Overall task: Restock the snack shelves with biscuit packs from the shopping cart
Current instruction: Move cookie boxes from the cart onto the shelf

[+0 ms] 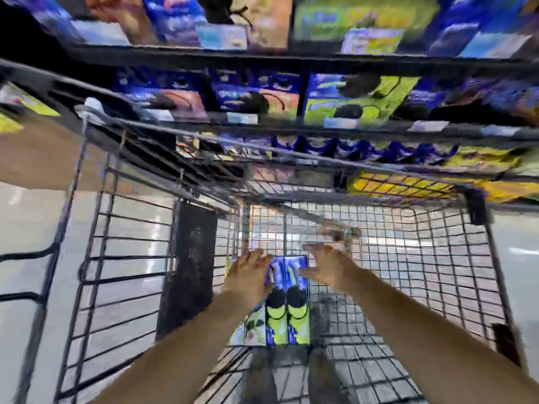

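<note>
Both my arms reach down into the wire shopping cart (431, 258). A small stack of blue and yellow-green biscuit packs (287, 313) lies at the cart's bottom. My left hand (248, 275) presses against the left side of the packs' far end. My right hand (326, 271) presses against the right side, fingers curled over the blue part. The two hands clamp the packs between them. The frame is blurred by motion, so the fingers' exact grip is unclear.
The snack shelves (291, 58) rise just beyond the cart, filled with blue, orange and green biscuit packs (358, 100). The cart's folded child-seat flap (189, 272) stands on the left inside the basket. Grey floor (26, 228) shows to the left.
</note>
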The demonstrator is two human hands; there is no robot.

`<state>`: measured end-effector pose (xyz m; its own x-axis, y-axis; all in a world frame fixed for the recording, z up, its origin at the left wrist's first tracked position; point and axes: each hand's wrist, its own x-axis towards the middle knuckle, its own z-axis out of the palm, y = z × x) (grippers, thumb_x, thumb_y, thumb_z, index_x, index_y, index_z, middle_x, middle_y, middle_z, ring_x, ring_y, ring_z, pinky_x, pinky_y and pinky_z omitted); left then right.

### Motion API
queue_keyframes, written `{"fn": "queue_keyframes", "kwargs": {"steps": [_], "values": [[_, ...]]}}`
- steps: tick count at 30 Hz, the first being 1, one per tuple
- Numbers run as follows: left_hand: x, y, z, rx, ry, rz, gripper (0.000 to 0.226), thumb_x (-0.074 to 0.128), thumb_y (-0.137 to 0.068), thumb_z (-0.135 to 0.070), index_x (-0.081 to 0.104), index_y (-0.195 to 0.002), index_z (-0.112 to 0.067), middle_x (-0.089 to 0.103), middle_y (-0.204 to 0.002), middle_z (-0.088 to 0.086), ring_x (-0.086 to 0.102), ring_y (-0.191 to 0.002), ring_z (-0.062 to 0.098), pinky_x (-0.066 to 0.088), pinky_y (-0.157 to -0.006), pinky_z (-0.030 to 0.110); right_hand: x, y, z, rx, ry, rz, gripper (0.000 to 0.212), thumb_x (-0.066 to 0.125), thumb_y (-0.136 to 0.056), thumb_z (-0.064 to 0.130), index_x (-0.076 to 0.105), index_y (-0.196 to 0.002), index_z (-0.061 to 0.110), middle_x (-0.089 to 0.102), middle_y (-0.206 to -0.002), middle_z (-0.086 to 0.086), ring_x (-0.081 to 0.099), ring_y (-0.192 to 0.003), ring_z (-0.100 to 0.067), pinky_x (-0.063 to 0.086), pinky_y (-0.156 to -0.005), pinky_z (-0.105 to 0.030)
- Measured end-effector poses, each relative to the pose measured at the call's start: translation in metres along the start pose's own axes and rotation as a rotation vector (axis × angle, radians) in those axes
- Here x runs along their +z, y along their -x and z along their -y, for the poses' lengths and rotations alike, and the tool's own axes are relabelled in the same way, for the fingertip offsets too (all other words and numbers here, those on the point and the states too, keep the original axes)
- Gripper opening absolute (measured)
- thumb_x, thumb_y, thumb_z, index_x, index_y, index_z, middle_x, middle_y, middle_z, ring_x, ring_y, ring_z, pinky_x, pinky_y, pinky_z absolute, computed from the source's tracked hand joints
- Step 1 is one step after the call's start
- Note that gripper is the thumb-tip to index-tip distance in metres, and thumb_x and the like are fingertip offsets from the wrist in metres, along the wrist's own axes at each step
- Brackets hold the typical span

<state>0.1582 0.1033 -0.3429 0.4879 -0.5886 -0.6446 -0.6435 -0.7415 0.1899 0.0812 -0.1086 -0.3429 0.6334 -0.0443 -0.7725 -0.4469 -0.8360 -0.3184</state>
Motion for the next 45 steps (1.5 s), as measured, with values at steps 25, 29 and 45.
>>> {"fn": "queue_keyframes", "kwargs": {"steps": [25,29,45], "values": [[0.081,-0.018,0.015,-0.040,0.065,0.062,0.096,0.056,-0.096,-0.052,-0.017,-0.156,-0.038,-0.028,-0.164,-0.008,-0.028,-0.151,0.025,-0.004,-0.123,0.056,0.099,-0.040,-0.016,0.225,-1.059,0.088,0.119,0.088,-0.074,0.033,0.004,-0.158,0.030,0.050,-0.147,-0.005,0.057,-0.126,-0.019,0.050,-0.098,-0.027],[0.081,-0.019,0.019,-0.033,0.067,0.050,0.087,0.052,-0.099,-0.049,-0.011,-0.157,-0.041,-0.021,-0.166,-0.009,-0.021,-0.153,0.024,0.000,-0.124,0.056,0.138,-0.026,-0.017,0.227,-1.114,0.127,0.115,0.088,-0.069,-0.001,0.013,-0.153,0.020,0.068,-0.118,0.001,0.070,-0.097,0.000,0.056,-0.081,-0.018],[-0.198,0.080,-0.048,-0.055,1.509,0.071,0.080,0.076,-0.072,-0.061,0.044,-0.140,-0.032,0.067,-0.126,0.000,0.068,-0.109,0.023,0.052,-0.098,0.049,-0.145,0.164,0.047,-0.080,-0.985,0.280,0.107,0.099,-0.053,0.040,0.045,-0.146,0.035,0.057,-0.145,-0.008,0.052,-0.134,-0.034,0.037,-0.115,-0.056]]}}
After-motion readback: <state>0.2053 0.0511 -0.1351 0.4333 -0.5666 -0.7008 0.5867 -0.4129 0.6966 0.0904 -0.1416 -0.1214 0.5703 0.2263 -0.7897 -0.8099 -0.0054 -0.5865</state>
